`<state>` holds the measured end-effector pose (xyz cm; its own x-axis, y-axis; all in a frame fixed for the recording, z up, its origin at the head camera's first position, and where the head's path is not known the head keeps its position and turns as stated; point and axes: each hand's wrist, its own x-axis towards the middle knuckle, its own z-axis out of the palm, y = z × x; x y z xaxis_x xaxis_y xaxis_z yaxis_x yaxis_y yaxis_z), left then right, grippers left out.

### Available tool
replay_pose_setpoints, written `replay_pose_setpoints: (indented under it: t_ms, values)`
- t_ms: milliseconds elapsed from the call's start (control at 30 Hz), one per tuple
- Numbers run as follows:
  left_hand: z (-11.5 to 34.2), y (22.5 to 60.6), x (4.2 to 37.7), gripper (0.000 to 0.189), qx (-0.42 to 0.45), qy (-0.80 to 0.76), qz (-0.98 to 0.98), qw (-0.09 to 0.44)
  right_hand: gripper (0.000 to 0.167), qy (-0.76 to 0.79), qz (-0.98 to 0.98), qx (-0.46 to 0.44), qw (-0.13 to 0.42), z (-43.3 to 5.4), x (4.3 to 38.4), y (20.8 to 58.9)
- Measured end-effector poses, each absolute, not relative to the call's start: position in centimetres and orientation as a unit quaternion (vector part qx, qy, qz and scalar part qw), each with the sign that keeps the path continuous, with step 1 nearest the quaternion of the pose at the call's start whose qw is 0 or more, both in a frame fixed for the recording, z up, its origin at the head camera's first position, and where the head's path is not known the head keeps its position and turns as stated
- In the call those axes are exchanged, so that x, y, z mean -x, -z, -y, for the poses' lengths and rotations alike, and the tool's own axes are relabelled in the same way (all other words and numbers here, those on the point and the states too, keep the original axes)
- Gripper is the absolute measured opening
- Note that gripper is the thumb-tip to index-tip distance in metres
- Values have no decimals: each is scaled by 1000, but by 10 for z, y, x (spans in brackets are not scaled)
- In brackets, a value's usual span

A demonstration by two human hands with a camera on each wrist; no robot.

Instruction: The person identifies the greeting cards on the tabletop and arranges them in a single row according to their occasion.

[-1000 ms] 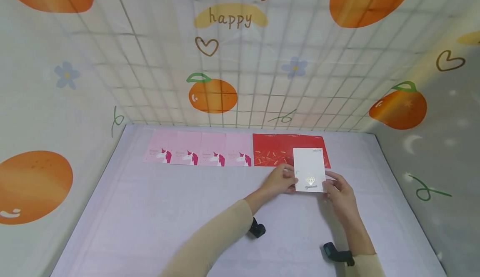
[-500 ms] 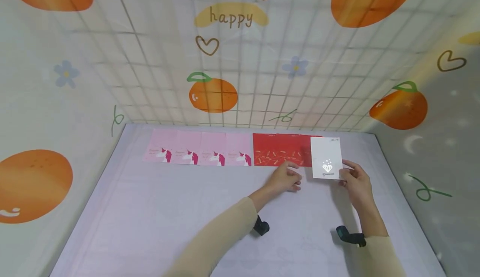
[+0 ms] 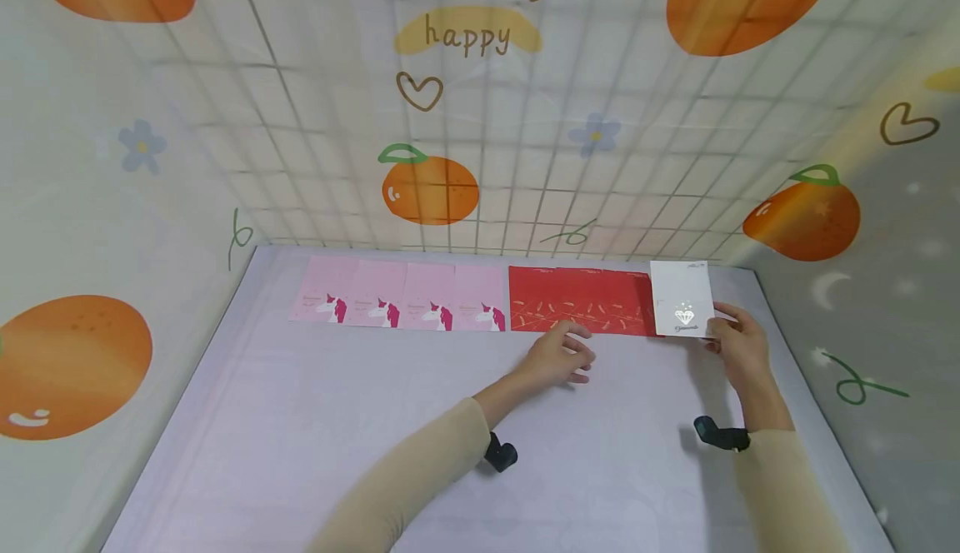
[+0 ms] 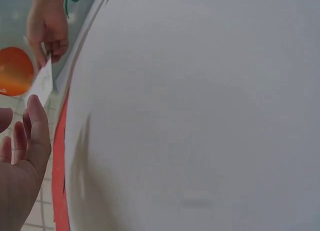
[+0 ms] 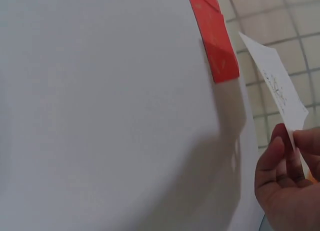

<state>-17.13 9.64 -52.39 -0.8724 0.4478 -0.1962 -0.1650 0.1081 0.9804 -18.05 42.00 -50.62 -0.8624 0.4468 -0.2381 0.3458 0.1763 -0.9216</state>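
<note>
A white card (image 3: pixel 681 291) with a silver diamond print is pinched at its lower right edge by my right hand (image 3: pixel 744 349). In the right wrist view the card (image 5: pixel 276 83) is held off the table, tilted, its edge between thumb and fingers of the right hand (image 5: pixel 287 186). Seen from above, it covers the right end of a row of overlapping red cards (image 3: pixel 577 299). My left hand (image 3: pixel 558 357) hovers near the front edge of those red cards, fingers loosely bent and holding nothing.
Several pink cards (image 3: pixel 431 295) with unicorn prints lie in an overlapping row left of the red ones, along the back of the white table (image 3: pixel 300 436). A printed curtain (image 3: pixel 480 137) with oranges rises behind and at both sides.
My left hand has let go of the white card and stays near the red cards. The right hand has carried the card rightward and toward the back, past most of the red row.
</note>
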Motion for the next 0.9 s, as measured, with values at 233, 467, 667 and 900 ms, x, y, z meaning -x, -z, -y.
replay_pose_setpoints:
  t_ms: [233,467,667,900]
  values:
    - [-54,520,161,37,-123,-661,-698,244,51,-585,759,285,37,-435,194,510]
    - [-12,517,146,39,-131,-669,-691,243,52,-585,748,312,27,-440,202,514]
    - [23,514,129,40,-123,-673,-688,244,52,-585,743,325,18,-444,206,517]
    - [61,511,113,42,-104,-679,-689,234,51,-595,734,328,11,-448,207,521]
